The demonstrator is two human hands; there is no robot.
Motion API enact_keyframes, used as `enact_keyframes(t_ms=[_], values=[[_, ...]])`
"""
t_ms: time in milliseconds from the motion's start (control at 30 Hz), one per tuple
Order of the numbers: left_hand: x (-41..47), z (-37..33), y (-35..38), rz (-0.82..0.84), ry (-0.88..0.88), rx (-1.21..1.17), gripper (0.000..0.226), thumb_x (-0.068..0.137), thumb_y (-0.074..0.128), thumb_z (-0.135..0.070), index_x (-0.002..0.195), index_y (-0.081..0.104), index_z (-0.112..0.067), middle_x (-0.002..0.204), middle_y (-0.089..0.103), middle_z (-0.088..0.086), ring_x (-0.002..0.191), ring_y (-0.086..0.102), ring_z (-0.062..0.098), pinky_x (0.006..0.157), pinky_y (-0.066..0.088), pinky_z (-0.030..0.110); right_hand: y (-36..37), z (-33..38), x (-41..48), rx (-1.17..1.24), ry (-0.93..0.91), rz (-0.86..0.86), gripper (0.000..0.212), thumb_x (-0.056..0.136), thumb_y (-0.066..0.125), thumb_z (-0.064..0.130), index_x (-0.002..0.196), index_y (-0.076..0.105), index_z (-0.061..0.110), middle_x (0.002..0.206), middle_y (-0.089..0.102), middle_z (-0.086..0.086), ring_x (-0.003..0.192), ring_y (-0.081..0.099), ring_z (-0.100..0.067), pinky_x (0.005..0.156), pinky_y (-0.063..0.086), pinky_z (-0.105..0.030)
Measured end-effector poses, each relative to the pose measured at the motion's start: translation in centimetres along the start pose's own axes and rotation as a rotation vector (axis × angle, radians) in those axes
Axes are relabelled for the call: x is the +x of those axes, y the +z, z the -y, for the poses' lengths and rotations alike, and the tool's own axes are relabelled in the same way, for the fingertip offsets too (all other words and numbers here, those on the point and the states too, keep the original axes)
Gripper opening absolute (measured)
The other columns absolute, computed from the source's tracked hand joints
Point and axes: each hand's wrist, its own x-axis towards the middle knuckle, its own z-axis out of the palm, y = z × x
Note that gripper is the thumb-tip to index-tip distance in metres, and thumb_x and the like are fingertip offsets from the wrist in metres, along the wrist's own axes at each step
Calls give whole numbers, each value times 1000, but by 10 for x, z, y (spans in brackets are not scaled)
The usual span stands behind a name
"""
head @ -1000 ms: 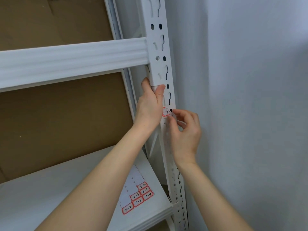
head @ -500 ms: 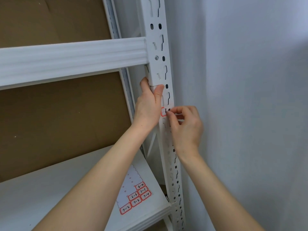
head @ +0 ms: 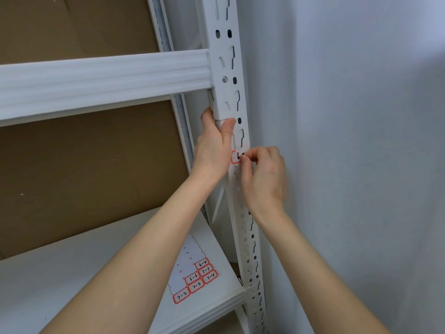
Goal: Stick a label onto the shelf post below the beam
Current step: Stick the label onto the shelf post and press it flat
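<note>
Below beam (head: 103, 78), left hand (head: 213, 150) gripping post (head: 240, 138), right hand (head: 263, 174) pinching label (head: 235, 157); sticker sheet (head: 192, 273) beneath.

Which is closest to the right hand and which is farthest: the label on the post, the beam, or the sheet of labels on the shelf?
From the right hand:
1. The label on the post, right at the fingers, just left of them.
2. The beam, up and to the left.
3. The sheet of labels, far below on the shelf.
</note>
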Motion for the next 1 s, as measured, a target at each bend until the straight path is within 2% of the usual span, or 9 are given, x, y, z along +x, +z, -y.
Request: enact_keyframes(t_ms=[233, 400, 533, 600, 667, 733, 867, 1000], values=[[0, 1, 0, -1, 11, 2, 47, 101, 35, -34, 141, 27, -10, 117, 61, 10, 104, 59, 30, 91, 47, 43, 3, 0, -6, -20, 2, -21, 13, 95, 49, 27, 98, 59, 19, 108, 53, 1, 105, 45, -18, 67, 34, -30], [1, 2, 1, 0, 17, -2, 47, 101, 35, -35, 140, 27, -9, 117, 61, 12, 105, 59, 33, 92, 47, 46, 5, -3, -7, -22, -21, -35, 12, 95, 50, 26, 96, 60, 18, 106, 54, 0, 101, 47, -18, 65, 34, -30], [1, 2, 0, -1, 28, 6, 46, 101, 35, -34, 140, 27, -9, 116, 61, 10, 104, 59, 31, 90, 47, 41, 7, -6, -14, 129, -58, -111, 5, 89, 62, 24, 90, 61, 19, 96, 56, 3, 83, 56, -15, 61, 43, -31], [1, 2, 0, -1, 37, 2, 46, 101, 35, -34, 140, 27, -9, 118, 60, 9, 106, 59, 29, 90, 47, 39, 4, -7, -16, 251, 8, -121, 13, 86, 67, 25, 95, 58, 22, 95, 57, 6, 71, 55, -5, 64, 47, -28], [1, 2, 0, 0, 42, -5, 46, 101, 35, -34, 139, 27, -9, 121, 60, 8, 108, 58, 29, 91, 47, 39, 2, -9, -16, 295, 45, -127, 16, 84, 69, 27, 96, 60, 22, 94, 59, 6, 67, 54, -1, 66, 50, -27], [1, 2, 0, 3, 38, -7, 46, 101, 35, -34, 139, 28, -9, 117, 60, 6, 106, 59, 28, 90, 47, 39, 4, -8, -14, 296, 43, -127, 13, 83, 69, 27, 93, 63, 21, 93, 58, 7, 66, 55, -1, 66, 50, -28], [2, 2, 0, 5, 32, -21, 44, 101, 35, -33, 138, 29, -10, 112, 57, 1, 102, 58, 24, 84, 44, 31, 8, -5, -9, 274, 15, -144, 6, 83, 69, 22, 81, 64, 19, 91, 59, 5, 65, 54, -2, 66, 50, -33], [1, 2, 0, 10, 41, -19, 45, 101, 35, -33, 139, 28, -10, 107, 55, -3, 103, 60, 24, 87, 48, 36, 9, -7, -7, 170, -59, -171, 8, 87, 65, 23, 80, 63, 18, 90, 59, 4, 65, 55, -10, 58, 47, -32]])
